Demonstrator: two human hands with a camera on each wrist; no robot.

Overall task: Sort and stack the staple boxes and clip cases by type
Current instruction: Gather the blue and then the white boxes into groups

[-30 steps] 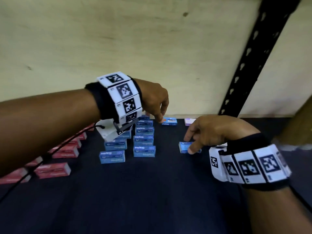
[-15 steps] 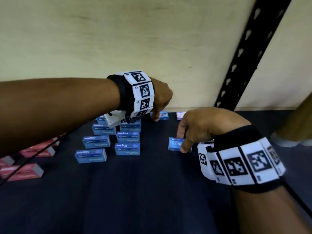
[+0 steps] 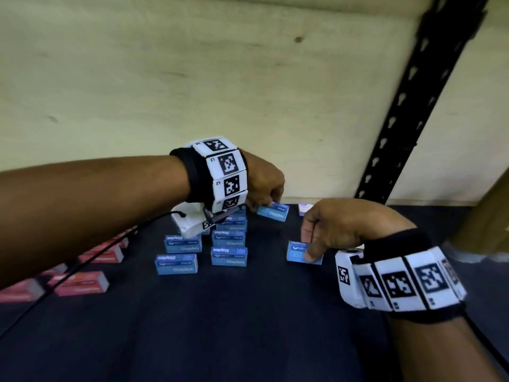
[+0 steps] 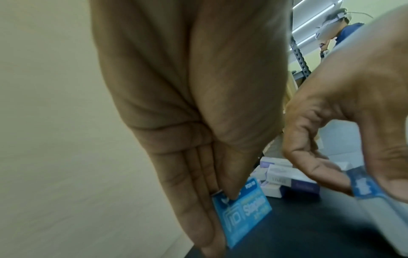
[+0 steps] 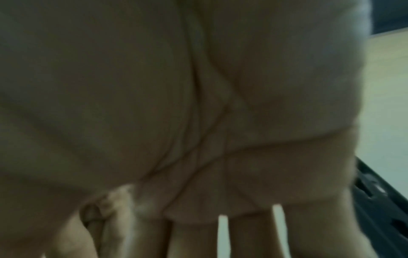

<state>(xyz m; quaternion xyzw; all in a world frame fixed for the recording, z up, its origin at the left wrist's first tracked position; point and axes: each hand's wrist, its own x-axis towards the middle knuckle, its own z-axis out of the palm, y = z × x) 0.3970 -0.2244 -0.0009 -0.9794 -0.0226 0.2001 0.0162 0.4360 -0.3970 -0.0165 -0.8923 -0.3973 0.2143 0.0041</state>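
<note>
my left hand (image 3: 264,186) grip pinches a blue staple box (image 3: 273,212) right of the blue stack (image 3: 228,244); right hand (image 3: 330,230) pinches another blue box (image 3: 296,252). set both squarely on that stack.

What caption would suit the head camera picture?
Each hand grips a blue staple box: left hand lifts one, right hand holds another.

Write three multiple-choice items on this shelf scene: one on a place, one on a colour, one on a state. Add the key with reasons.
1. Where do the red boxes lie?
A. far left
B. far right
C. on the blue stacks

2. What colour is the box in the left hand?
A. red
B. blue
C. green

3. How is the box under the right hand?
A. untouched
B. pinched by fingers and thumb
C. crushed flat

Key: 1 A, they line the left edge; 2 B, blue with "Staples" print; 3 B, the thumb lies on its front.
</note>
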